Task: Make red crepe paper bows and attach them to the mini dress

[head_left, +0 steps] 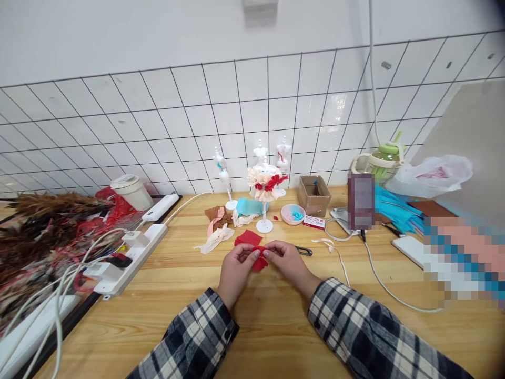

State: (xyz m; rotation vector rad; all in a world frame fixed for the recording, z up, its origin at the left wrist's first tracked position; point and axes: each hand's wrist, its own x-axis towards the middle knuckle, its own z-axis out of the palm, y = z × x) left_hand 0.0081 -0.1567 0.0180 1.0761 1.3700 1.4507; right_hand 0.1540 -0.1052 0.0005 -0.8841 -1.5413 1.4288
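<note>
Between the fingertips of my left hand [241, 265] and my right hand [286, 261] is a small piece of red crepe paper [259, 262], pinched from both sides. Another red sheet [248, 238] lies flat on the table just beyond my fingers. Past it stands a small white dress form [264, 225] wearing a ruffled cream paper dress [263, 181] with a red bow at its waist. Black-handled snips [304, 251] lie beside my right hand, partly hidden by it. Cream and brown paper scraps [216, 238] are spread to the left, near a turquoise piece [248, 207].
Several other mini dress forms [224, 176] stand by the tiled wall. A pink bowl [287, 216], a small red-and-white box [314, 223] and a cardboard box [314, 196] are at back right. A power strip [132, 260] with cables lies left, a phone [361, 202] right.
</note>
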